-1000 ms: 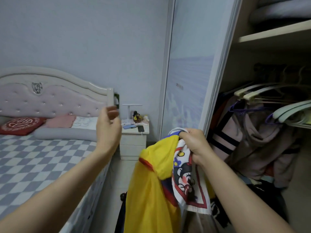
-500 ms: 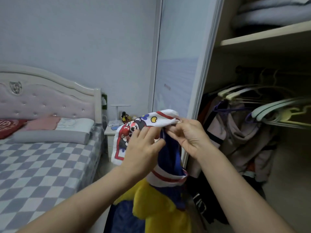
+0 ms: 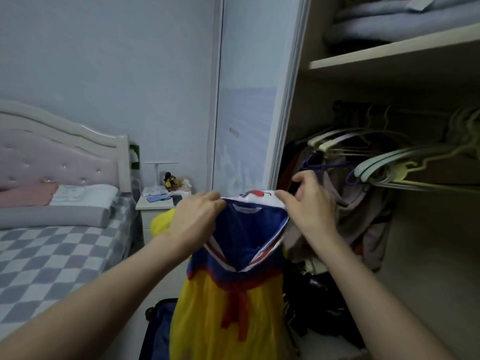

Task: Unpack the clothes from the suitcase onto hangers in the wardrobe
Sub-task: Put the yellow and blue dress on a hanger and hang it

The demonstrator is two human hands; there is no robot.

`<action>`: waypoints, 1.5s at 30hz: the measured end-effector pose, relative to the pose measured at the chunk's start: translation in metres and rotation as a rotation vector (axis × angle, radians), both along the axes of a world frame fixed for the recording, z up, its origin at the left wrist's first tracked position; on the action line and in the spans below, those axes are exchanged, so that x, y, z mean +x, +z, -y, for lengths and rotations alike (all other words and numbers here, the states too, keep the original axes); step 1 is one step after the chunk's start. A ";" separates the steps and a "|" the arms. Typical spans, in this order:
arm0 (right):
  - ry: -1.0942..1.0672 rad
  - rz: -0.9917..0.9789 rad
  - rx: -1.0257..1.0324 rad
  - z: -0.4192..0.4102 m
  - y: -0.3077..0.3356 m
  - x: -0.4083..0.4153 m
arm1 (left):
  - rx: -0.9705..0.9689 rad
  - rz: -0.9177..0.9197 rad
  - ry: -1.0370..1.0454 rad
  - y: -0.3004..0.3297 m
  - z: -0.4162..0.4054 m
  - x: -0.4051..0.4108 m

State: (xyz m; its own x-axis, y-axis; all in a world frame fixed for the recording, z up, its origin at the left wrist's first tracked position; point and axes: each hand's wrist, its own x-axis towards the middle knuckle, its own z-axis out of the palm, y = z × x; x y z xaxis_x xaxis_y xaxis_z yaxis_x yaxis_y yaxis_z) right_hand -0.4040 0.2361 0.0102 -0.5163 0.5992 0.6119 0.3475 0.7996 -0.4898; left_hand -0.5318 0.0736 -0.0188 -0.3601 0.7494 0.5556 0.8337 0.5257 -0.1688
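At frame centre, the left hand (image 3: pixel 193 219) and right hand (image 3: pixel 310 209) each pinch the white collar of a blue-and-yellow dress (image 3: pixel 233 287), hanging before the open wardrobe (image 3: pixel 368 61). Pale hangers (image 3: pixel 376 162) and hung clothes (image 3: pixel 363 219) crowd the right; a checkered bed (image 3: pixel 52 255) and nightstand (image 3: pixel 153 206) lie left; a dark suitcase (image 3: pixel 158 331) sits below.

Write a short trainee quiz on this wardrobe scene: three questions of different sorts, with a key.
1. True or false: the dress already hangs on a hanger.
2. Which part of the dress do the left hand and the right hand hold? A) the hem B) the collar C) the red bow
3. Fill in: the empty hangers hang to the ___ of the right hand in the picture.

Key: 1 false, both hands hold it up in front of the wardrobe; 2 B; 3 right.
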 end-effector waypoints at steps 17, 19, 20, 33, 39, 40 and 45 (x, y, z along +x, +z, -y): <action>0.116 -0.002 0.404 -0.067 -0.038 0.028 | 0.111 -0.034 -0.146 0.033 -0.063 -0.005; 0.084 0.073 0.366 -0.078 -0.034 0.040 | -0.079 -0.041 -0.150 0.026 -0.069 -0.004; 0.115 0.232 0.330 -0.082 -0.039 0.042 | -0.230 0.000 -0.117 0.018 -0.075 -0.005; -0.066 0.143 -0.124 -0.138 -0.014 0.125 | 0.166 -0.012 -0.564 0.021 -0.201 0.066; -0.056 -0.600 -0.681 -0.178 0.046 0.147 | 0.159 0.005 -0.644 0.046 -0.228 0.104; -0.043 -0.652 -0.755 -0.190 0.058 0.147 | 0.170 0.010 -0.663 0.054 -0.234 0.110; -0.076 -0.491 -0.858 -0.227 0.078 0.121 | 0.153 0.033 -0.625 0.076 -0.246 0.125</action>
